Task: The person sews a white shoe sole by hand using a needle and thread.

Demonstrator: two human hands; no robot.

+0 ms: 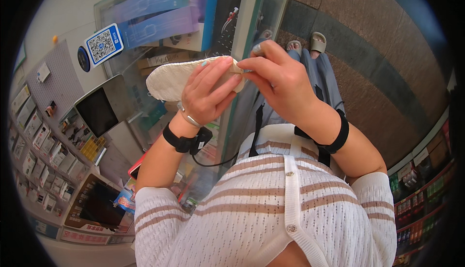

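Observation:
A cream cloth insole (168, 80) with a stitched rim is held flat over the glass display counter. My left hand (210, 89) is shut on it, fingers spread across its upper face near the right end. At that end, my right hand (281, 76) pinches the edge between thumb and forefinger. Any needle or thread there is too small to make out. A ridged metal ring (257, 50), like a sewing thimble, sits on a finger of the right hand. Loose threads show along the insole's rim.
Under the counter's glass lie boxes (156, 23). On it stand a printed-code sign (103, 45) and a tablet-like screen (98, 110). A black wrist device (199, 139) trails a cable (212, 165). Wall goods (43, 136) hang left; stocked shelves (417, 209) stand right.

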